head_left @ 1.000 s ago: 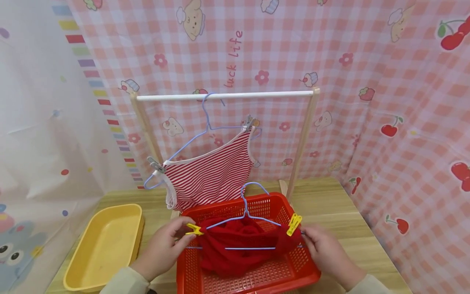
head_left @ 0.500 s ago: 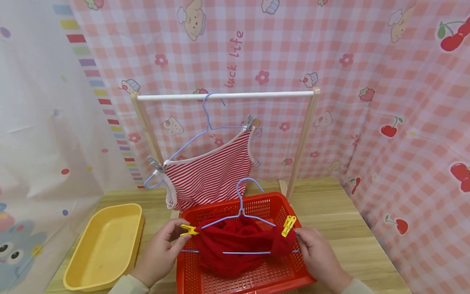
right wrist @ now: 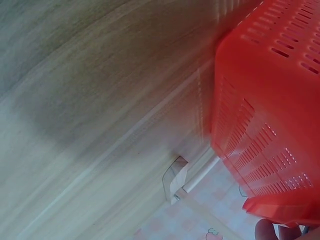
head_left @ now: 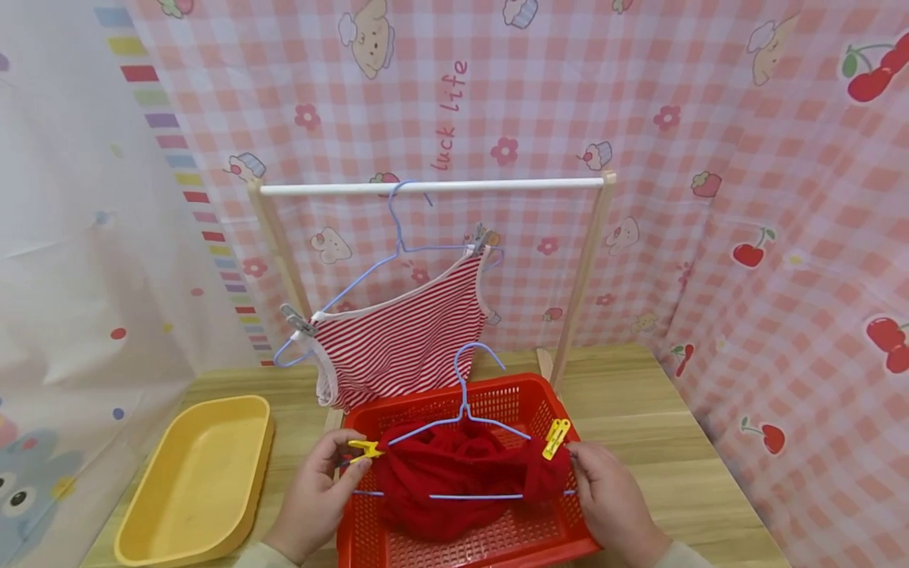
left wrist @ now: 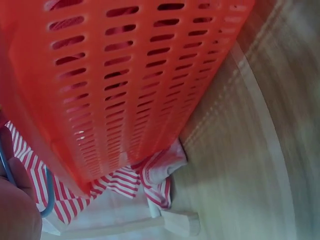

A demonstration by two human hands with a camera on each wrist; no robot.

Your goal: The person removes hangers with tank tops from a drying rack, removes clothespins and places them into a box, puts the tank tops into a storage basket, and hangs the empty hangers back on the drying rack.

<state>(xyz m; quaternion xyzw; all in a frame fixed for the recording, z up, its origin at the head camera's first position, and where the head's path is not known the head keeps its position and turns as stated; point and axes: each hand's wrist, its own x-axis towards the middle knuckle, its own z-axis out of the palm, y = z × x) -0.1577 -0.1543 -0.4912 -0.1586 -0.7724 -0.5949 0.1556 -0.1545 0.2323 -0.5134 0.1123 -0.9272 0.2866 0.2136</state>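
A blue wire hanger point(head_left: 465, 412) with a red garment point(head_left: 454, 469) on it is held over the red basket point(head_left: 521, 386) in the head view. Yellow clothespins fix the cloth at both ends, a left clothespin point(head_left: 365, 450) and a right clothespin point(head_left: 556, 439). My left hand point(head_left: 316, 497) grips the hanger's left end, thumb and fingers around the left clothespin. Blue wire crosses the left hand point(left wrist: 17, 200) in the left wrist view. On the other side my right hand point(head_left: 611, 493) pinches the hanger's right end; its fingertips point(right wrist: 265, 230) barely show in the right wrist view.
Behind the basket stands a drying rack with a white rod point(head_left: 497, 185). A striped red-and-white top point(head_left: 408, 339) hangs there from another blue hanger by grey clothespins. To the left, a yellow tray point(head_left: 195, 481) sits on the wooden table point(head_left: 660, 426).
Both hands have carried the hanger with the red garment a little left and slightly lower, still gripping its ends. The head view has shifted slightly.
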